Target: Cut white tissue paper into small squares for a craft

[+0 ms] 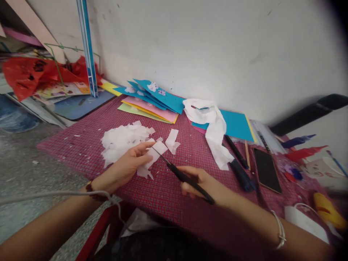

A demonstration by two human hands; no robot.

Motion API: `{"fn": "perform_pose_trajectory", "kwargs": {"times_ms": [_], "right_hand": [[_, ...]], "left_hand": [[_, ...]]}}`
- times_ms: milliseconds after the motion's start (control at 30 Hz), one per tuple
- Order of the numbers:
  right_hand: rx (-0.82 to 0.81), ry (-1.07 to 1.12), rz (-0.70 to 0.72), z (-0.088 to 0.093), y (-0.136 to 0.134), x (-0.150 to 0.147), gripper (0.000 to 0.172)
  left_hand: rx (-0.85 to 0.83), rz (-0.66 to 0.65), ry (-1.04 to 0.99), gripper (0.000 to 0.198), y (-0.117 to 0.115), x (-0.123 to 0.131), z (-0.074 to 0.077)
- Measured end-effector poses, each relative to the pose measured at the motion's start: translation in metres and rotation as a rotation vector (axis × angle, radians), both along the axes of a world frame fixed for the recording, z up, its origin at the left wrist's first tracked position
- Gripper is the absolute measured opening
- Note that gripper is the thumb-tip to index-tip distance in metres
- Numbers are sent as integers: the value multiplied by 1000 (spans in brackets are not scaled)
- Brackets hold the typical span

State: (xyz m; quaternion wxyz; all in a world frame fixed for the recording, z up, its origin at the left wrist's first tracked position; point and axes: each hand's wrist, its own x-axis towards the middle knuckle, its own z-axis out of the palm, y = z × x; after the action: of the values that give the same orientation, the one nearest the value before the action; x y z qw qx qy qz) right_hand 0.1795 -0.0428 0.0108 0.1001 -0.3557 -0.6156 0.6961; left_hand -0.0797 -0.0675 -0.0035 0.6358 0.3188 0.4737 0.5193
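Observation:
My left hand (pixel 136 161) pinches a small piece of white tissue paper (pixel 157 150) between thumb and fingers. My right hand (pixel 199 181) is closed around a black-handled tool (pixel 187 179) with a thin metal blade. The blade lies across the paper, its tip close to my left fingertips. Seen from this angle, I cannot tell whether the tool is a pair of scissors. Beyond my left hand spreads a heap of white tissue pieces (pixel 123 139), with a few loose pieces (pixel 172 141) to its right. A long crumpled tissue strip (pixel 214 127) lies farther right.
Coloured cards (pixel 165 99), some with white and purple bits, lie against the wall on the red checked tablecloth (pixel 174 188). To the right are a phone (pixel 266 169), a black pen (pixel 236 151) and a yellow object (pixel 327 210). A white cable (pixel 67 194) crosses above my left forearm.

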Motion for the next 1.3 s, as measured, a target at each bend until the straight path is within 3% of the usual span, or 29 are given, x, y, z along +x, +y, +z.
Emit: {"fn": "perform_pose_trajectory", "kwargs": {"times_ms": [167,300,433,533,800,1100,1300], "right_hand": [[-47,-14,-40,4,-3,1,73],[-63,-11,-77,1,-5,3,76],[-42,-14,-51,0,-4,3,78],[-24,-2,-6,4,-2,4,75],[51,1,153,15,-3,17,66],[90,-19,142,21,-2,3,64],[8,5,110,14,0,-4,65]], "left_hand": [[5,-19,5,46,1,4,4],[-103,38,26,55,-3,7,14],[-245,67,-29,29,-11,0,13],[-303,102,-36,23,-16,-8,5],[-67,189,-17,23,-10,-15,9],[-146,-17,112,27,-5,-2,9],[-136,-12,115,25,-2,-2,9]]}}
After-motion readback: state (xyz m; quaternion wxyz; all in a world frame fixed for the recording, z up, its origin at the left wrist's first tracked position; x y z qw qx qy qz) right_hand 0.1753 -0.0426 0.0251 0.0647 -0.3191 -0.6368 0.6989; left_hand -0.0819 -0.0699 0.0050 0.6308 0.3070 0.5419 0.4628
